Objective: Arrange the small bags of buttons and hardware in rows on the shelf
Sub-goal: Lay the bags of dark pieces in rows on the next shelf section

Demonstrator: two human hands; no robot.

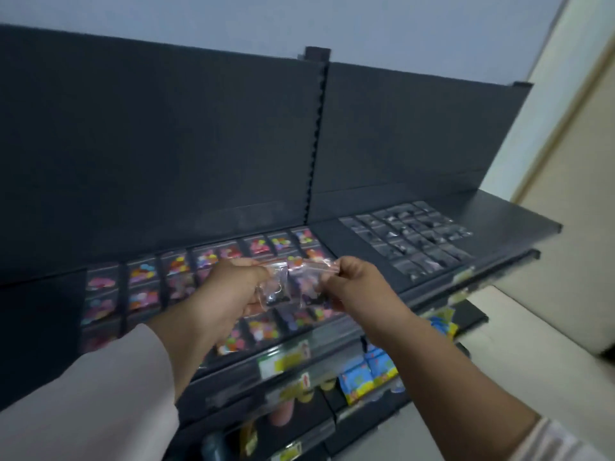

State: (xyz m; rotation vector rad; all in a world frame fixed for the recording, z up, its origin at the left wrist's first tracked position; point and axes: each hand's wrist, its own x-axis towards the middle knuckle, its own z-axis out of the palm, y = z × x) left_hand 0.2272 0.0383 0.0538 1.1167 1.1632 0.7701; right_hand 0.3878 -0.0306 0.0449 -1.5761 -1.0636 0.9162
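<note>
Left hand [239, 287] and right hand [349, 281] each pinch a clear zip bag [276, 284] above the dark shelf [499, 207], rows of colourful button bags [143, 274] beneath

Clear small bags [293, 284], perhaps two, held above rows of colourful button bags [206, 281] on the shelf [519, 216].

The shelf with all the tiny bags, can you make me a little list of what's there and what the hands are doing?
shelf: dark, with a tall back panel
colourful button bags: rows on the left part
dark hardware bags: grid on the right part
left hand: pinching a clear bag
right hand: pinching another clear bag
lower shelves: blurry packets
</note>
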